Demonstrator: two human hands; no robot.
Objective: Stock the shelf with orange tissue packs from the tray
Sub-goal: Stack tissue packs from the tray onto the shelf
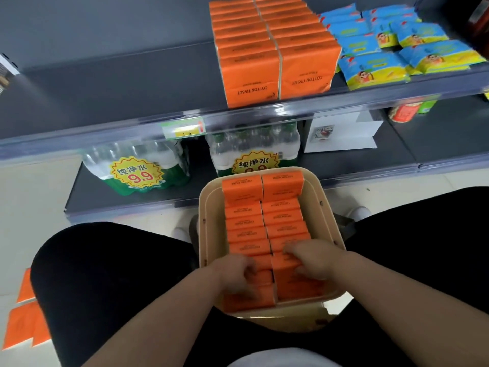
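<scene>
1. The left hand (pixel 238 276) curls its fingers (pixel 250 267) down around orange tissue packs (pixel 244 223) at the near end of the tray's (pixel 209 205) left column.
2. The right hand (pixel 313 260) pinches near packs of the right column between fingers and thumb.
3. The tray, filled with two columns of packs, sits between black-clad knees (pixel 105 274).
4. Water bottle bundles (pixel 137 170) stand on the lower shelf (pixel 436 144).
5. On the upper shelf (pixel 132 88), two stocked rows (pixel 251 75) of orange packs stand just beside blue packets (pixel 375 70).
</scene>
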